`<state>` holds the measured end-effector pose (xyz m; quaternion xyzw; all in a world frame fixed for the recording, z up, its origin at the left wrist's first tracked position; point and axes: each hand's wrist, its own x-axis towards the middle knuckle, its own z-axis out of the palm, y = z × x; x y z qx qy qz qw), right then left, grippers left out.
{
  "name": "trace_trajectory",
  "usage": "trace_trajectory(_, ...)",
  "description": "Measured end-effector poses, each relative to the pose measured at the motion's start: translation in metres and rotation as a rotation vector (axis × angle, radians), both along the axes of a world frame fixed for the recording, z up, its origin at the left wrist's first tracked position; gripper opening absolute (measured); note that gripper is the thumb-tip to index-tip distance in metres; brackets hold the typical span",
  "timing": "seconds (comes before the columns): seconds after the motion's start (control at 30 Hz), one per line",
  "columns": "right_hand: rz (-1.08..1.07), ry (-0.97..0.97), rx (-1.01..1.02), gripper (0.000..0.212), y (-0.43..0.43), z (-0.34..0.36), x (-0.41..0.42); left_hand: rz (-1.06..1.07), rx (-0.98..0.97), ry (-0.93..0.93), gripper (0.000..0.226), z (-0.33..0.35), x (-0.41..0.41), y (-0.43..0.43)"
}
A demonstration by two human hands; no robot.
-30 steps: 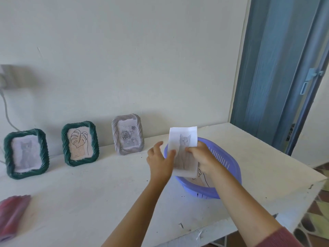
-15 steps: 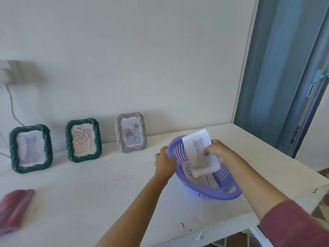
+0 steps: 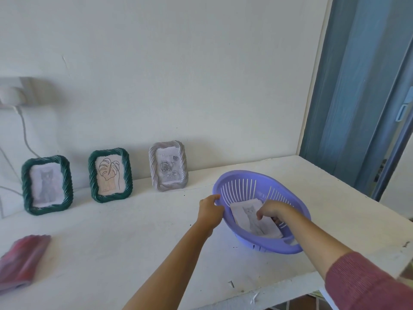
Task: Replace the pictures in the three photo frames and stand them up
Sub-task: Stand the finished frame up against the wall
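Off-white plastered wall fills the upper field, with a blue panelled door at its right edge and a pale cable hanging at far left. Below it lies a white-painted table, its surface scuffed and its near edge chipped.

A lilac plastic basket with a slotted wall sits on the right half of the table, tilted so that its opening faces the viewer.

Three photo frames stand upright in a row at the back of the table, just beside the wall. From left to right they are a dark green frame showing a grey cat, a second green frame showing a line-drawn leaf, and a grey frame showing roses. All three have rope-textured borders and are apart from one another.

A red folded cloth, blurred, lies at the table's near left edge.

The left hand grips the basket's left rim, with the thumb over the edge and the fingers curled beneath. The right hand, its forearm emerging from a dusky red sleeve, reaches into the basket.

A loose cat picture on white paper lies inside the basket against its sloping wall. The right hand's fingers are curled down onto its right side. Whether they pinch the sheet or merely press on it cannot be told.
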<state>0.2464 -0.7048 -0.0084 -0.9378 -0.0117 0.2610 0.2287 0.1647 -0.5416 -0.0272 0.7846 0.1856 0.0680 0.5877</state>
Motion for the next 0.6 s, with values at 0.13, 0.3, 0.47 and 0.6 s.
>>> trace_trajectory(0.13,-0.009,0.041,-0.012,0.062,-0.003,0.001,-0.002,-0.004,0.009,-0.002,0.046,0.000,0.000,0.000)
trace_trajectory(0.3,-0.017,0.040,0.018,0.047,-0.003,0.001,0.000,-0.005,0.026,0.004,0.043,0.000,0.000,-0.002)
trace_trajectory(0.47,0.056,-0.090,-0.056,0.055,0.001,0.013,-0.002,-0.013,0.014,0.015,0.044,0.004,-0.001,-0.002)
trace_trajectory(0.6,0.122,-0.219,0.031,0.027,0.013,0.020,-0.002,-0.029,0.089,0.030,0.044,0.012,-0.010,0.001)
